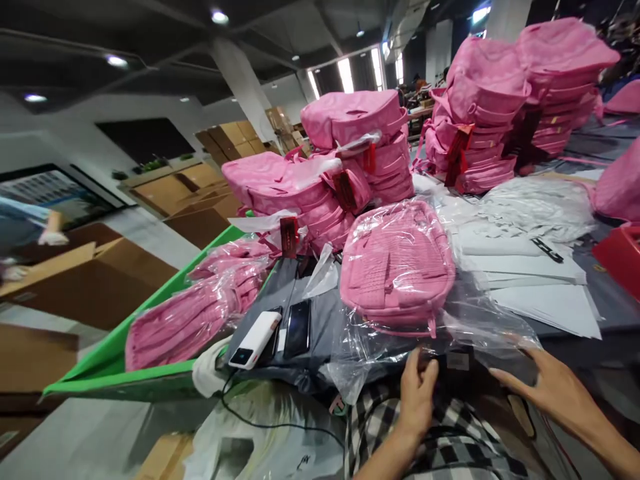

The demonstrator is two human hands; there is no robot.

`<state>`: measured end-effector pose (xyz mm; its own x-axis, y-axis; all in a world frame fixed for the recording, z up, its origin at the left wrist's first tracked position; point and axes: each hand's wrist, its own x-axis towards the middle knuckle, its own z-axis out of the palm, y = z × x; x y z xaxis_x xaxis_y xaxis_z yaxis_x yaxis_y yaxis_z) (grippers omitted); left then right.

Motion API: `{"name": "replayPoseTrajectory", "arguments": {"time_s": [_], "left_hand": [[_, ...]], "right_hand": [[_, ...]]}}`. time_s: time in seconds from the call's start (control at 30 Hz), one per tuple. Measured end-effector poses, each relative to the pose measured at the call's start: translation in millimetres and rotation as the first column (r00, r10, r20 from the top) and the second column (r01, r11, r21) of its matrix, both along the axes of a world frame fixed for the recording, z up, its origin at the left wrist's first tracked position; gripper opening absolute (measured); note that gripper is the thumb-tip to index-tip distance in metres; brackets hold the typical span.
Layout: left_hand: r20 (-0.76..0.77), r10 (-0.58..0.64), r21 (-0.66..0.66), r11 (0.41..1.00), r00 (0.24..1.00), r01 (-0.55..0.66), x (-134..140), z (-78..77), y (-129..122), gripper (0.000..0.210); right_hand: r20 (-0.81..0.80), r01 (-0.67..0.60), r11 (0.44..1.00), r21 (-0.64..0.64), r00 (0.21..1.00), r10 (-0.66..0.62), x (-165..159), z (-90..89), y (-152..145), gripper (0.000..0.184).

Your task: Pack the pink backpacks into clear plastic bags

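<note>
A pink backpack (pixel 395 267) lies on the dark table inside a clear plastic bag (pixel 480 327), the bag's loose end spread toward me. My left hand (pixel 418 393) is at the front edge of this bag, just below the backpack, its fingers curled closely together on the film. To the right, my right hand (pixel 557 383) has thumb and fingers spread apart, fingertips by the bag's right corner. Between the hands, a dark item with a pale label (pixel 458 361) shows at the table edge.
Stacks of pink backpacks (pixel 365 120) rise behind. White sheets (pixel 540 287) and crumpled clear film (pixel 540 207) lie right. Left are a white power bank (pixel 256 339), a black phone (pixel 299 327) and a green-rimmed bin (pixel 125 387) with bagged backpacks. A co-worker's gloved hand (pixel 53 236) appears far left.
</note>
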<state>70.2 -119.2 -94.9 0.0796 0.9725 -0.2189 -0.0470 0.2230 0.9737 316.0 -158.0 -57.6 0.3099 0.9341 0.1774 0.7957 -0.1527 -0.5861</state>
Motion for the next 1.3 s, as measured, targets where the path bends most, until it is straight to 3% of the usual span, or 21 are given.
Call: {"name": "replayPoseTrajectory", "arguments": {"time_s": [0.07, 0.17, 0.23, 0.33, 0.43, 0.5, 0.63, 0.7, 0.83, 0.93, 1.07, 1.13, 1.2, 1.23, 1.27, 1.3], "left_hand": [[-0.115, -0.04, 0.069, 0.996, 0.993, 0.048, 23.7, 1.5, 10.7, 0.055], [-0.087, 0.008, 0.063, 0.998, 0.996, -0.003, 37.9, 2.2, 25.0, 0.045], [-0.002, 0.05, 0.029, 0.998, 0.999, -0.05, 33.3, 6.6, 29.4, 0.045], [0.186, -0.049, -0.111, 0.991, 0.981, 0.071, 15.5, 23.4, 29.9, 0.05], [0.379, -0.148, -0.199, 0.951, 0.914, 0.237, 4.6, 42.6, 29.2, 0.051], [0.41, -0.145, -0.216, 0.944, 0.901, 0.251, 6.3, 47.8, 29.1, 0.052], [0.363, -0.073, -0.24, 0.956, 0.929, 0.169, 18.1, 36.1, 29.3, 0.06], [0.334, -0.077, -0.232, 0.959, 0.939, 0.162, 21.6, 25.2, 29.7, 0.063], [0.087, -0.129, -0.051, 0.99, 0.988, 0.134, 20.4, 6.9, 26.9, 0.057], [-0.133, -0.189, 0.117, 0.972, 0.973, 0.205, 13.0, -1.4, 20.2, 0.047], [-0.244, -0.367, 0.06, 0.918, 0.898, 0.392, -6.5, -4.2, 13.6, 0.051], [-0.174, -0.426, -0.024, 0.903, 0.888, 0.429, -16.8, 1.1, 13.4, 0.06], [-0.184, -0.385, 0.001, 0.92, 0.904, 0.392, -22.4, 13.6, 15.1, 0.059], [-0.267, -0.344, 0.096, 0.92, 0.9, 0.38, -22.1, 22.6, 16.9, 0.052], [-0.391, -0.296, 0.244, 0.88, 0.872, 0.408, -19.1, 33.0, 19.5, 0.043], [-0.529, -0.248, 0.4, 0.77, 0.811, 0.497, -13.2, 44.2, 23.1, 0.035]], "right_hand": [[0.105, 0.021, 0.999, -0.041, 0.994, -0.016, -7.1, -4.9, 6.1, 0.059], [0.151, 0.04, 0.992, -0.119, 0.988, -0.022, -2.9, -12.5, 12.8, 0.049], [0.076, -0.039, 0.992, -0.124, 0.996, 0.049, 5.3, -16.3, 13.5, 0.044], [-0.143, -0.239, 0.965, -0.108, 0.964, 0.223, 10.4, -16.9, 11.3, 0.043], [-0.338, -0.384, 0.919, -0.089, 0.88, 0.334, -2.0, -13.5, 9.4, 0.049], [-0.476, -0.434, 0.899, -0.063, 0.804, 0.355, -16.3, -11.6, 7.5, 0.053], [-0.74, -0.52, 0.854, -0.022, 0.583, 0.336, -34.6, -12.5, -4.1, 0.067], [-0.802, -0.522, 0.851, -0.054, 0.531, 0.275, -34.0, -15.3, -13.1, 0.072], [-0.757, -0.316, 0.926, -0.205, 0.651, 0.055, -30.2, -26.2, -25.3, 0.081], [-0.671, -0.323, 0.932, -0.166, 0.729, 0.133, -36.9, -37.6, -25.2, 0.069], [-0.519, -0.205, 0.973, -0.105, 0.846, 0.122, -45.4, -48.3, -25.7, 0.057], [-0.46, -0.142, 0.987, -0.076, 0.883, 0.092, -44.6, -49.2, -30.4, 0.055], [-0.387, -0.092, 0.994, -0.052, 0.92, 0.065, -42.1, -47.8, -37.3, 0.051], [-0.341, -0.063, 0.997, -0.033, 0.939, 0.048, -41.0, -46.9, -40.9, 0.048], [-0.289, -0.036, 0.999, -0.001, 0.957, 0.034, -40.3, -46.2, -44.2, 0.044], [-0.232, -0.019, 0.999, 0.045, 0.972, 0.029, -40.2, -46.1, -47.0, 0.039]]}}
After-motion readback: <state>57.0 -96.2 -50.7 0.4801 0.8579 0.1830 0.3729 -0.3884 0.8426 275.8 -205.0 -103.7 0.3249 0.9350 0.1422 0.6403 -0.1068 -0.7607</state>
